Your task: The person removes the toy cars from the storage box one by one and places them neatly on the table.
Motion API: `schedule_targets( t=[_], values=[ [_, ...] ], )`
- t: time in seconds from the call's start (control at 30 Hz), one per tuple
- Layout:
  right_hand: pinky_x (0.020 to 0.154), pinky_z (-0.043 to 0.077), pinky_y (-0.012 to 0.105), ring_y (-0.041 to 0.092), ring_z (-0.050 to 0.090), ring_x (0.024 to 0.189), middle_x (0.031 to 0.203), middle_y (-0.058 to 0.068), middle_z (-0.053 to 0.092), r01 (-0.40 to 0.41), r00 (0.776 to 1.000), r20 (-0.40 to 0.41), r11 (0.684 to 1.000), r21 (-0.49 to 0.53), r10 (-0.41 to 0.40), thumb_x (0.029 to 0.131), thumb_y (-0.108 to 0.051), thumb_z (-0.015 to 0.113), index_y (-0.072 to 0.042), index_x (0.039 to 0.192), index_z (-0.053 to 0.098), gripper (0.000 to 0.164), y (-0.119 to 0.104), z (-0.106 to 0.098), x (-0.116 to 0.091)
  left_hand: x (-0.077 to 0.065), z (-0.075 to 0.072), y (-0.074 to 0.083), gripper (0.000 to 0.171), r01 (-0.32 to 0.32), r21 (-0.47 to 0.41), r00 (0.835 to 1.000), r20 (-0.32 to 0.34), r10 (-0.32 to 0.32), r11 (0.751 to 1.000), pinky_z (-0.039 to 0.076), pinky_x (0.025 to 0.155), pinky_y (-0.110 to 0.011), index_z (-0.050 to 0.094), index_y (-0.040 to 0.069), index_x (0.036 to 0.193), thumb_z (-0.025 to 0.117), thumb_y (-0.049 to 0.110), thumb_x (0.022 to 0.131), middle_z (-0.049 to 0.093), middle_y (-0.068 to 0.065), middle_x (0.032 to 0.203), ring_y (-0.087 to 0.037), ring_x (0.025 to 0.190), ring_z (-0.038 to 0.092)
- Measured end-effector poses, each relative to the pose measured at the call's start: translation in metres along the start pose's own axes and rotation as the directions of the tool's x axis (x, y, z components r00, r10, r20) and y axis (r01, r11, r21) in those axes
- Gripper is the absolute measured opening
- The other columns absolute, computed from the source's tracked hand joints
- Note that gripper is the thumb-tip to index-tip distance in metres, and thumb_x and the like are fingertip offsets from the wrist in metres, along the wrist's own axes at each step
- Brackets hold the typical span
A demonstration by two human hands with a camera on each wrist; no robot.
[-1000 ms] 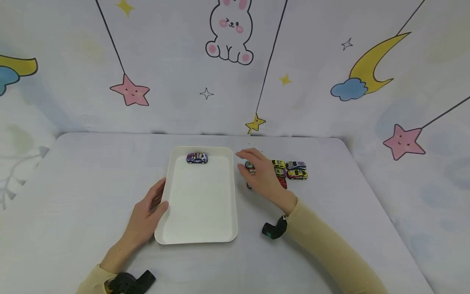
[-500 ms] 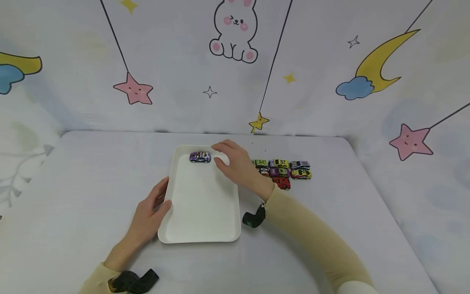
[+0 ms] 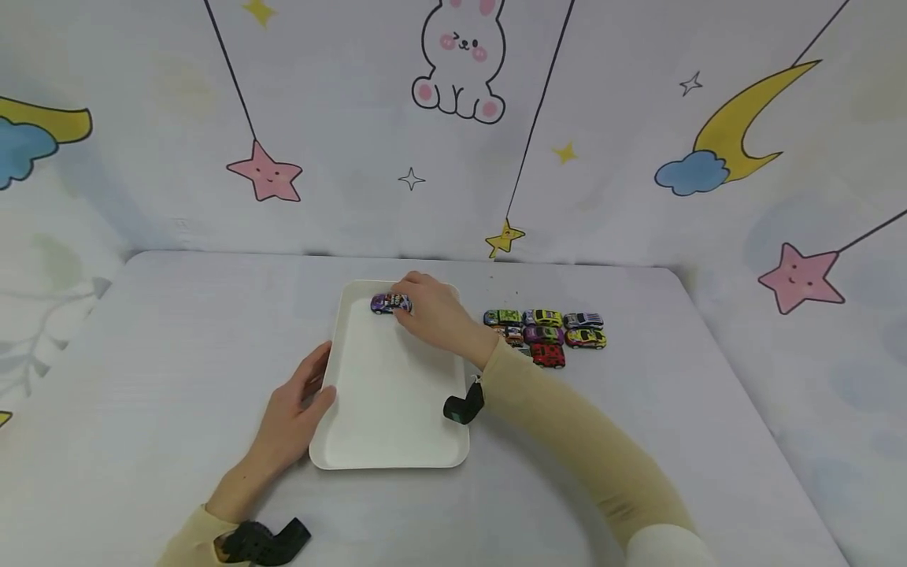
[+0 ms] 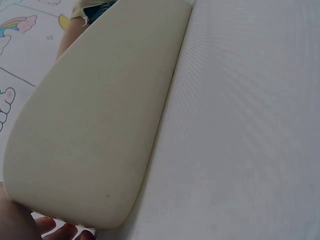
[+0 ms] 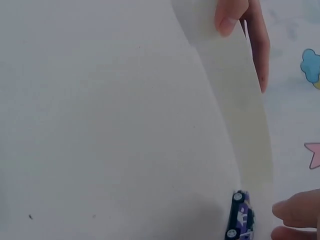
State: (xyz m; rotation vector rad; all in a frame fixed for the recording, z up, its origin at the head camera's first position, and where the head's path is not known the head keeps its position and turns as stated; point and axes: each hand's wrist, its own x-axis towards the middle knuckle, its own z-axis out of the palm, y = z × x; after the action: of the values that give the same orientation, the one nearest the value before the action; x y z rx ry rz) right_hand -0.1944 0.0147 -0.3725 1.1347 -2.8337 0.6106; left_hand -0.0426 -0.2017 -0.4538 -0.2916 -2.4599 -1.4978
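Note:
A white rectangular tray (image 3: 390, 394) lies on the table. My left hand (image 3: 286, 417) grips its left edge; in the right wrist view the thumb (image 5: 227, 20) is on the rim and the other fingers are outside. A small purple toy car (image 3: 383, 303) sits inside the tray at the far end. My right hand (image 3: 439, 315) reaches over the tray to this car, its fingertips around the car's right end. In the right wrist view, a gap shows between the visible fingers (image 5: 300, 210) and the purple toy car (image 5: 241, 217); contact elsewhere is hidden.
Right of the tray, several toy cars stand close together in rows, among them a red one (image 3: 548, 356) and a yellow one (image 3: 586, 339). My right forearm (image 3: 560, 425) partly hides the group. A patterned cloth backdrop (image 3: 340, 118) rises behind the table.
My right hand has moved left from above the group of cars, over the tray's right edge, to the purple toy car. The left hand stays on the tray's edge. The head view shifts slightly.

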Motion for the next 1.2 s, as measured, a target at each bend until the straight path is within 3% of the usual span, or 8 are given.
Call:
schedule_targets(
  t=[0.23,0.5,0.83,1.0,1.2],
  values=[
    [0.097,0.052,0.038,0.027,0.061,0.117,0.127,0.012,0.065,-0.059,0.995,0.081,0.997,-0.053,0.063,0.096,-0.016,0.065,-0.004,0.13,0.064,0.037,0.001,0.008,0.01,0.0,0.0,0.001,0.059,0.011,-0.007,1.0,0.007,-0.011,1.0,0.035,0.099,-0.001,0.038,0.007,0.153,0.057,0.001,0.098,0.049,-0.024,0.148,-0.043,0.126,0.057],
    [0.1,0.051,0.037,0.027,0.061,0.118,0.131,0.013,0.062,-0.042,0.988,0.145,0.991,-0.127,0.061,0.096,-0.017,0.067,-0.005,0.135,0.06,0.042,0.004,0.012,0.013,0.0,0.0,0.001,0.06,0.013,0.009,1.0,0.001,-0.013,1.0,0.035,0.098,-0.001,0.038,0.007,0.153,0.057,0.001,0.097,0.05,-0.023,0.148,-0.043,0.125,0.058],
    [0.1,0.051,0.036,0.027,0.062,0.114,0.125,0.013,0.064,-0.079,0.98,0.173,0.991,-0.109,0.097,0.09,0.0,0.068,-0.004,0.128,0.067,0.039,0.003,0.01,0.014,0.001,0.002,0.001,0.06,0.002,0.007,1.0,0.001,-0.002,1.0,0.035,0.098,-0.001,0.038,0.007,0.153,0.057,0.0,0.097,0.05,-0.024,0.147,-0.043,0.124,0.058],
    [0.103,0.049,0.036,0.026,0.063,0.117,0.129,0.013,0.064,-0.093,0.974,0.198,0.991,-0.1,0.112,0.089,0.001,0.068,-0.005,0.124,0.069,0.036,0.003,0.01,0.013,0.0,0.002,0.0,0.06,0.013,0.017,1.0,0.007,-0.013,1.0,0.035,0.097,0.0,0.037,0.006,0.154,0.057,0.0,0.097,0.049,-0.024,0.148,-0.042,0.125,0.058],
    [0.093,0.052,0.032,0.019,0.062,0.099,0.113,0.01,0.069,-0.047,0.974,0.212,0.987,-0.153,0.079,0.086,0.001,0.07,-0.007,0.118,0.073,0.033,0.001,0.01,0.01,0.0,0.001,0.002,0.06,0.024,0.015,1.0,0.005,-0.024,1.0,0.034,0.098,0.0,0.038,0.006,0.153,0.057,0.0,0.097,0.049,-0.023,0.148,-0.042,0.124,0.058]
  ],
)
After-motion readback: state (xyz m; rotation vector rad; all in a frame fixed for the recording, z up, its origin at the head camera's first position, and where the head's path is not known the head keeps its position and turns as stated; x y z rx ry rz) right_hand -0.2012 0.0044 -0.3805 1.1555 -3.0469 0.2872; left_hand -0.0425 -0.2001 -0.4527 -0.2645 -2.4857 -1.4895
